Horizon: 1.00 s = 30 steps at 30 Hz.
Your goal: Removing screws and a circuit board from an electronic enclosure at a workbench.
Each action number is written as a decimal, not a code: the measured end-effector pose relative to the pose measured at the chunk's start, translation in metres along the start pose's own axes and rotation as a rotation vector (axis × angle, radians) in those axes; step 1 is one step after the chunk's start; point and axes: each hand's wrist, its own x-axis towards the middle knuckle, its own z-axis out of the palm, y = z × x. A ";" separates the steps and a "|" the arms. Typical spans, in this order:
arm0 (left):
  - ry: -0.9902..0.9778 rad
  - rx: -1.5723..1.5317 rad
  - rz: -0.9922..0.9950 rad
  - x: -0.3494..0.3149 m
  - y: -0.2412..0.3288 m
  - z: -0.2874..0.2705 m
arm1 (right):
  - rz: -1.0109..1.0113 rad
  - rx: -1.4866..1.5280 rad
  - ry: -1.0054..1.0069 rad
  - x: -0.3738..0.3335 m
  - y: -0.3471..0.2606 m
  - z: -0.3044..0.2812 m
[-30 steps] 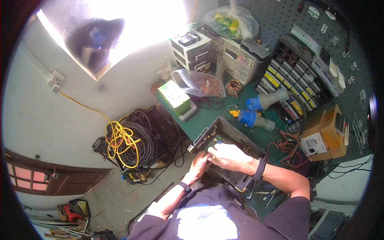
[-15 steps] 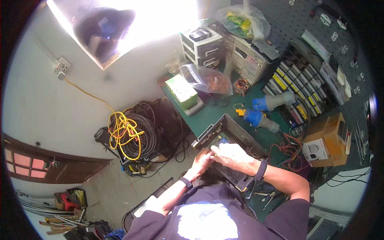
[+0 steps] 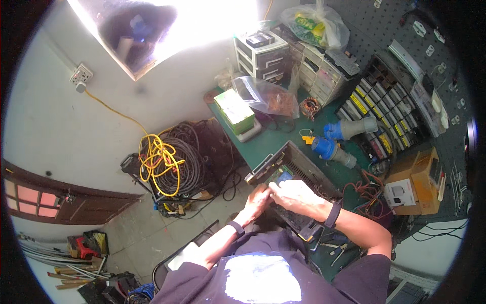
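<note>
- An opened metal case (image 3: 291, 169), dark and box-shaped with a circuit board showing inside, sits at the near edge of the green desk (image 3: 263, 144), directly in front of the person.
- The right hand (image 3: 293, 195) lies across the top of the case, fingers curled down onto the board area; whether its grip is pinching anything cannot be told from this height.
- The left hand (image 3: 257, 198) rests against the case's near left corner, fingers bent against the edge; its grip is likewise too small to read.
- A dark band (image 3: 331, 215) circles the right wrist, and a watch (image 3: 237, 227) the left.
- Just beyond the case lie two blue plugs (image 3: 331, 144) with grey ends, side by side on the desk.
- Farther back stand a green box (image 3: 234, 110) on a white base, a clear plastic bag (image 3: 266, 95) and a small copper coil (image 3: 309, 106).
- Against the wall are white drawer units (image 3: 260, 58) and a rack of small parts bins (image 3: 379, 104).
- To the right of the case, a tangle of red wires (image 3: 367, 187) lies near a cardboard box (image 3: 420, 180).
- On the floor to the left, a heap of black cable (image 3: 190, 157) carries a loop of yellow cord (image 3: 157, 159) that runs up to a wall socket (image 3: 80, 77).
</note>
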 end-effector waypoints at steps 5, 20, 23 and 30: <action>0.028 0.335 0.152 -0.002 0.008 -0.006 | -0.409 -0.100 0.202 0.004 0.008 -0.007; 0.030 -0.087 -0.055 -0.003 0.007 -0.006 | -0.364 -0.039 0.173 0.004 0.004 -0.006; 0.025 -0.123 -0.044 -0.003 0.005 -0.005 | -0.056 -0.018 -0.055 0.002 -0.016 -0.017; -0.018 -0.207 0.017 -0.004 -0.008 -0.001 | -0.192 0.015 0.098 0.001 -0.001 -0.007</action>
